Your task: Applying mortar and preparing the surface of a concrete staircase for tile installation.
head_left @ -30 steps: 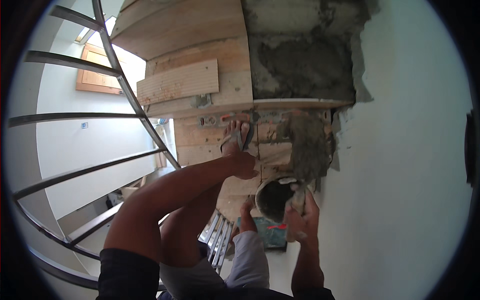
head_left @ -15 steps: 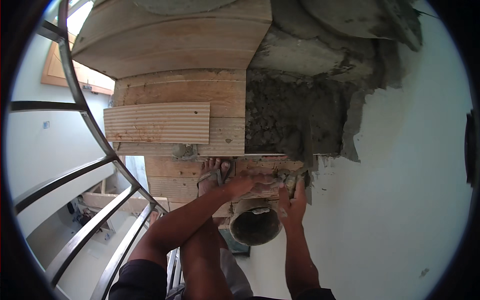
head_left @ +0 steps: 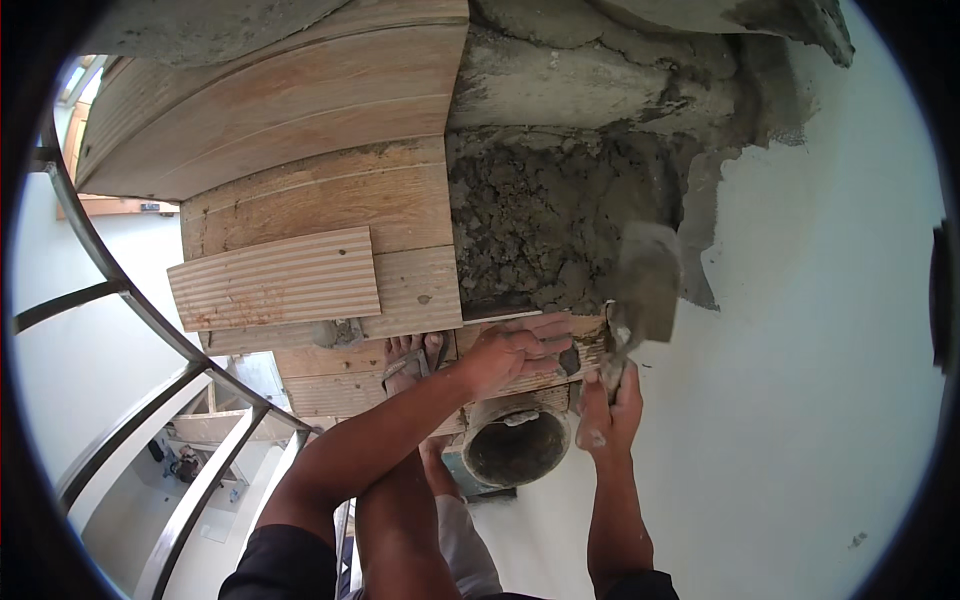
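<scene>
My right hand [head_left: 614, 405] grips a trowel [head_left: 645, 285], whose motion-blurred blade is at the right end of a bed of rough grey mortar [head_left: 540, 210] on the upper step. My left hand [head_left: 505, 355] is at that step's front edge, fingers stretched out and apart, palm down, near a small grey patch on the boards; whether it touches them I cannot tell. Just below both hands stands a round bucket [head_left: 515, 450] with dark grey mix inside and a lump on its rim. My sandalled foot [head_left: 410, 365] rests on the wooden tread left of my left hand.
Wood-covered steps [head_left: 310, 170] rise on the left, with a loose ridged plank [head_left: 270, 280] on one. Rough concrete [head_left: 590, 80] lies above the mortar. A curved metal railing [head_left: 100, 260] bounds the left over a drop to a lower floor. A white wall [head_left: 790, 380] fills the right.
My right hand has lifted the trowel from the bucket up toward the mortar bed. My left hand has moved rightward to the step edge and spread its fingers. The view now takes in more upper steps.
</scene>
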A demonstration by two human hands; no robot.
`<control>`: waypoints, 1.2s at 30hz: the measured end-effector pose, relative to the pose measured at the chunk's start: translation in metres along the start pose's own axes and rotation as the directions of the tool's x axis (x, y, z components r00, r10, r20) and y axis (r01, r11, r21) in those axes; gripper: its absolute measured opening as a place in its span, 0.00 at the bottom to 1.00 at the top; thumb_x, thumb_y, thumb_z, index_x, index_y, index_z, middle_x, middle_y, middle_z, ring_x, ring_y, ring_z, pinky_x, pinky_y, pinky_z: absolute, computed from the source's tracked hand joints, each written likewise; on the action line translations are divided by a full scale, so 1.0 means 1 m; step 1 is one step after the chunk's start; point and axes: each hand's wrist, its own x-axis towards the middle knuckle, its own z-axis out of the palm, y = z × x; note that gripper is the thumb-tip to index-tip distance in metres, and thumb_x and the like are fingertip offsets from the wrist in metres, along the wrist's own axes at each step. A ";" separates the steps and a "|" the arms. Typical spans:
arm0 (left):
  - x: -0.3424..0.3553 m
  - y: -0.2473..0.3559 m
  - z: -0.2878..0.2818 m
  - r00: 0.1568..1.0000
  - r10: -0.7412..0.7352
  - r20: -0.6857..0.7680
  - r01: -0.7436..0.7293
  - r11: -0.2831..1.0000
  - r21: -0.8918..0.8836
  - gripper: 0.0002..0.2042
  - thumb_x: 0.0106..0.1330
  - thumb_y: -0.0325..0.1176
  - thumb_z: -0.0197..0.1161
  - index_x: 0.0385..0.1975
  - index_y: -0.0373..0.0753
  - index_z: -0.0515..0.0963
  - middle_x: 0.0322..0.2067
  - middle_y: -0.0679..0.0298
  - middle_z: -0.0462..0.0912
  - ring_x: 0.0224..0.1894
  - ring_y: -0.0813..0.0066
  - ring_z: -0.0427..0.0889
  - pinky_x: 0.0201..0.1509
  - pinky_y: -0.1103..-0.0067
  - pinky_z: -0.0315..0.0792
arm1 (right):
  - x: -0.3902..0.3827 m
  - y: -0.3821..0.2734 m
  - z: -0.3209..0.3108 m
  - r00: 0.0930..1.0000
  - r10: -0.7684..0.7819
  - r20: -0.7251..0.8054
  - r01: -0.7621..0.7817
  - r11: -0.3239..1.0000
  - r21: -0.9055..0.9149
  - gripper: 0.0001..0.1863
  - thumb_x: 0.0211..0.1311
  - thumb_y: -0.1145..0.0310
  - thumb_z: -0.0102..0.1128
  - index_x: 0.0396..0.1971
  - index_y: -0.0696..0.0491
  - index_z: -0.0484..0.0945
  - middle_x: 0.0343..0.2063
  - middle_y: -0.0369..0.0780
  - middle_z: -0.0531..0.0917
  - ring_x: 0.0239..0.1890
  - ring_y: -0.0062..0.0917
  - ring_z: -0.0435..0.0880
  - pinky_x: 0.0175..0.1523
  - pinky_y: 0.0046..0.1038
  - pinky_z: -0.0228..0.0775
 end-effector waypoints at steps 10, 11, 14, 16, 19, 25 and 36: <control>0.014 -0.016 0.000 0.997 0.074 0.031 -0.074 0.997 0.004 0.35 0.64 0.27 0.52 0.75 0.36 0.53 0.73 0.57 0.60 0.72 0.60 0.64 0.75 0.63 0.58 | 0.026 -0.018 0.037 0.953 -0.302 -0.003 0.243 0.775 -0.584 0.15 0.68 0.68 0.60 0.47 0.61 0.69 0.31 0.43 0.83 0.27 0.35 0.81 0.37 0.32 0.74; 0.013 -0.013 -0.001 0.996 0.089 0.017 -0.089 0.996 -0.003 0.35 0.64 0.27 0.52 0.75 0.36 0.53 0.73 0.57 0.60 0.72 0.60 0.64 0.75 0.63 0.58 | 0.008 -0.021 0.031 0.952 -0.303 -0.039 0.261 0.872 -0.414 0.14 0.69 0.67 0.59 0.46 0.59 0.70 0.31 0.41 0.81 0.28 0.30 0.79 0.36 0.29 0.73; 0.009 -0.011 0.001 0.995 0.084 0.056 -0.088 0.995 0.056 0.35 0.65 0.29 0.51 0.75 0.37 0.52 0.74 0.57 0.58 0.73 0.60 0.62 0.75 0.63 0.57 | -0.035 -0.012 0.017 0.992 -0.101 -0.079 0.102 0.995 0.008 0.11 0.70 0.67 0.56 0.45 0.56 0.71 0.30 0.38 0.79 0.26 0.23 0.76 0.33 0.25 0.71; 0.005 -0.015 0.005 0.997 0.044 0.060 -0.048 0.997 0.057 0.35 0.66 0.31 0.51 0.75 0.38 0.52 0.75 0.58 0.57 0.74 0.61 0.60 0.76 0.63 0.56 | -0.040 -0.004 0.018 0.997 0.069 -0.047 -0.055 0.967 0.250 0.10 0.71 0.67 0.55 0.44 0.55 0.70 0.28 0.38 0.77 0.23 0.22 0.75 0.29 0.25 0.72; -0.005 -0.016 0.001 0.996 0.061 0.064 -0.064 0.997 0.048 0.35 0.66 0.33 0.51 0.75 0.39 0.53 0.75 0.58 0.56 0.74 0.61 0.60 0.77 0.64 0.55 | -0.044 0.003 0.023 0.961 0.276 -0.003 -0.241 0.843 0.481 0.06 0.71 0.70 0.53 0.42 0.53 0.69 0.24 0.34 0.72 0.19 0.19 0.73 0.23 0.24 0.70; -0.034 -0.024 -0.020 0.994 0.111 -0.023 -0.111 0.994 0.016 0.34 0.69 0.37 0.55 0.75 0.38 0.54 0.73 0.60 0.59 0.68 0.63 0.68 0.75 0.64 0.57 | -0.060 0.004 0.062 0.941 0.234 0.242 -0.318 0.856 0.407 0.08 0.69 0.72 0.53 0.45 0.54 0.70 0.24 0.36 0.74 0.18 0.21 0.74 0.21 0.25 0.69; -0.057 0.004 -0.010 0.984 0.175 -0.022 -0.170 0.972 0.161 0.35 0.70 0.40 0.58 0.73 0.34 0.56 0.71 0.54 0.63 0.72 0.61 0.63 0.75 0.67 0.58 | -0.014 -0.023 0.016 0.935 -0.213 0.285 0.352 0.670 -0.653 0.16 0.59 0.67 0.64 0.43 0.58 0.72 0.31 0.53 0.83 0.33 0.53 0.83 0.35 0.46 0.75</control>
